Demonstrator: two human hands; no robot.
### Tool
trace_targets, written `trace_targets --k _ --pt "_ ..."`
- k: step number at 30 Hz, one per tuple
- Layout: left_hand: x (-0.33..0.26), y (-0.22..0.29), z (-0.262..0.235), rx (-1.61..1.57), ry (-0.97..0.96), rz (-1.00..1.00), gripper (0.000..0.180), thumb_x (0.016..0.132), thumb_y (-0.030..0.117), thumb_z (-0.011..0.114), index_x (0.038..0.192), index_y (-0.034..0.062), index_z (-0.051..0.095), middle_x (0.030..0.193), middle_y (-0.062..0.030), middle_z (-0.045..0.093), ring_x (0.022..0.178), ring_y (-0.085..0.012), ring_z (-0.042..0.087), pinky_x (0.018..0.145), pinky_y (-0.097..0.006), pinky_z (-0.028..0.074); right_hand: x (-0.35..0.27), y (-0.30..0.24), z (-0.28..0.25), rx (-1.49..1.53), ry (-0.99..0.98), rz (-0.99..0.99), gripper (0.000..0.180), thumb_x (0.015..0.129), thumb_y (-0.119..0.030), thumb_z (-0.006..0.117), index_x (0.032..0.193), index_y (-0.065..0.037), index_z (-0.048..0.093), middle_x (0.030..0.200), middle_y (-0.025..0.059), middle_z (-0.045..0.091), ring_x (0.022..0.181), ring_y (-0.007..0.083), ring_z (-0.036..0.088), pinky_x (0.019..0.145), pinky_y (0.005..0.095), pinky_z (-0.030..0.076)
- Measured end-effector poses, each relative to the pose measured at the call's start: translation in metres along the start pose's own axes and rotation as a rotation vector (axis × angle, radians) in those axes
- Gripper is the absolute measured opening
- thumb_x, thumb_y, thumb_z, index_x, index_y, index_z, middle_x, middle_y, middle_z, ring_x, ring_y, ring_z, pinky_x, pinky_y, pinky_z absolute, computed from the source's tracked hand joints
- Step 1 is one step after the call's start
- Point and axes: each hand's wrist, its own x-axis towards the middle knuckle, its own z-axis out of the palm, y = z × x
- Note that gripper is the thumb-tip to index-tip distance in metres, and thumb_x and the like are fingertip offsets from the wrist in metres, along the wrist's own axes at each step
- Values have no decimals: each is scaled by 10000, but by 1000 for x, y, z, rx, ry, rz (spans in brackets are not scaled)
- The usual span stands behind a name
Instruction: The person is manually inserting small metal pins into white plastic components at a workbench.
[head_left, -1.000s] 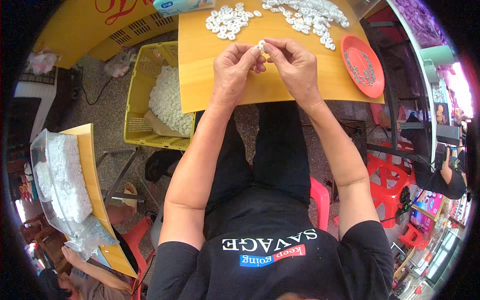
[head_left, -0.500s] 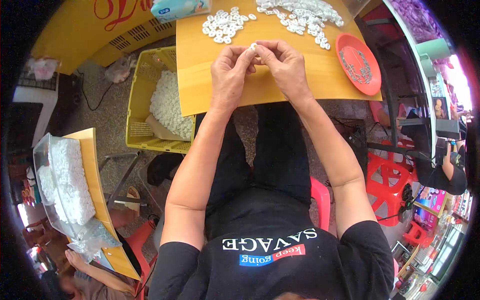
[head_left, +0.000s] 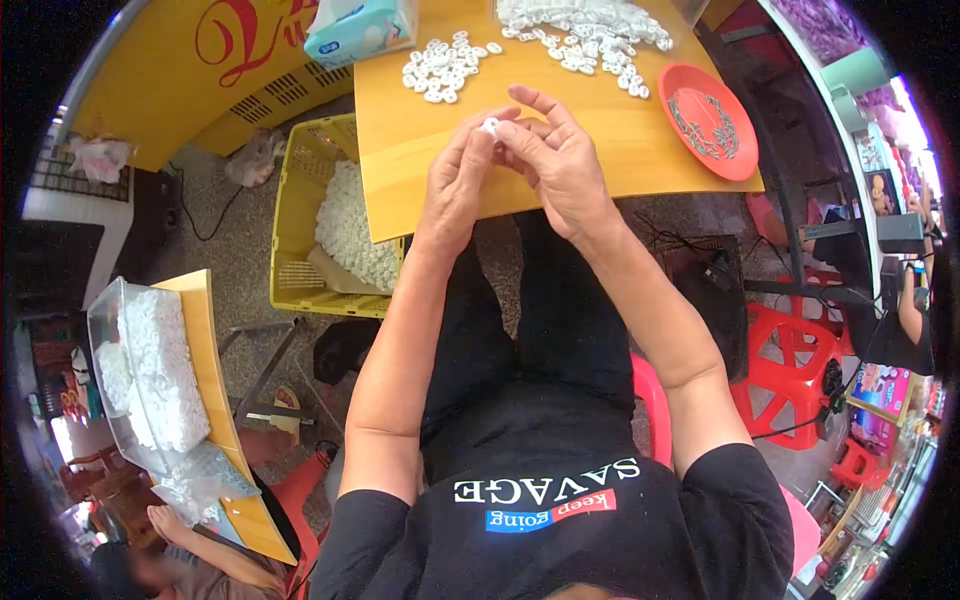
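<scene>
A small white plastic piece (head_left: 489,126) is pinched at the fingertips of my left hand (head_left: 456,178), just above the near part of the table. My right hand (head_left: 560,165) meets it from the other side, thumb against the piece, index finger raised and the other fingers curled. Fingers hide most of the piece. Beyond my hands lies a loose pile of white oval pieces (head_left: 443,68), each with a dark mark in the middle. To its right spreads a larger heap of similar pieces (head_left: 590,25). A red plate (head_left: 690,78) at the right holds thin grey metal parts.
The wooden table (head_left: 400,190) has a tissue pack (head_left: 360,35) at its far left. Below its left edge stands a yellow crate (head_left: 285,230) of white pieces. At lower left, another person's hand (head_left: 165,522) is near a clear bag (head_left: 195,490). Red stools (head_left: 790,380) stand right.
Both hands have come slightly nearer and left with the white piece. My right index finger has lifted away from the pinch. The whole view has shifted a little.
</scene>
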Motion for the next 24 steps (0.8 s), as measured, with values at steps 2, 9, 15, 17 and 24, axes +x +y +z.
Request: trace_targets --k 2,9,15,17,24 --pt "-5 7 0 -82 -26 2 337 1015 245 462 1195 -16 576 1207 -95 583 1065 -141 543 934 -283 424 -6 0 7 46 -27 21 559 898 -46 634 1353 48 323 992 116 655 889 144 632 797 262 525" --pt "-24 26 -9 -270 -52 97 257 986 163 510 1129 -33 594 1206 -140 593 1193 -243 521 1025 -355 391 -24 3 39 192 -88 17 681 889 -27 638 1422 44 221 1028 112 620 997 144 591 907 262 472" --pt "-38 47 -30 -194 82 17 249 967 142 548 1139 -27 609 1165 -124 627 1084 -192 584 972 -321 439 -25 12 57 102 -147 83 559 938 -67 584 1411 11 296 1072 92 625 961 123 601 874 243 485" --pt "-45 54 -47 -87 123 31 250 968 130 543 1152 -28 605 1162 -121 630 1068 -173 585 953 -307 452 -18 14 52 -23 -218 131 524 945 -106 583 1394 15 340 1055 85 633 934 113 599 851 234 485" --pt "-51 69 -97 513 539 94 252 935 125 588 1172 41 598 1183 -103 614 1112 -174 568 988 -310 441 49 -5 -30 -749 -40 -39 275 926 -183 603 1136 -13 652 894 23 666 739 57 576 691 214 492"
